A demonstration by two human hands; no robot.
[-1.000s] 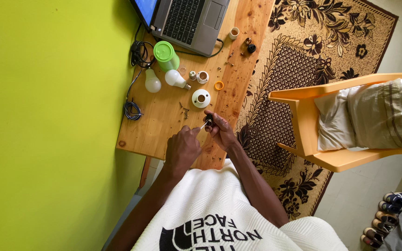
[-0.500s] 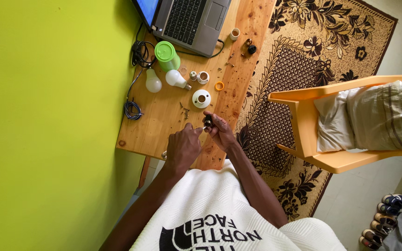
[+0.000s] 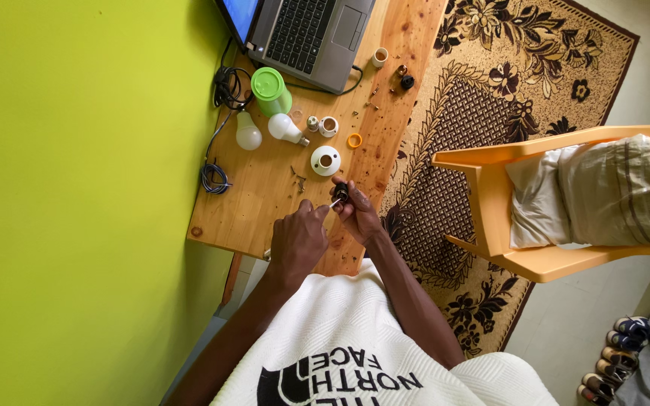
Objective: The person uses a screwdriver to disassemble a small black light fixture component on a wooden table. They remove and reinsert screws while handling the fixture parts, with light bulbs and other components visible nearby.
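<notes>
Both hands meet over the worktop's (image 3: 265,203) near edge: the right hand (image 3: 361,214) pinches a small dark part (image 3: 341,195), the left hand (image 3: 297,240) grips a thin tool (image 3: 335,202) set against it; this looks like fine assembly calling for steady alignment. Beyond lie a white cap (image 3: 326,160), two bulbs (image 3: 285,128) and a laptop (image 3: 310,34)

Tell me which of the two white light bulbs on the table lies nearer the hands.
The light bulb with its metal base showing, pointing toward the white round fitting. The other bulb lies farther left, by the black cable, away from both hands.
</notes>
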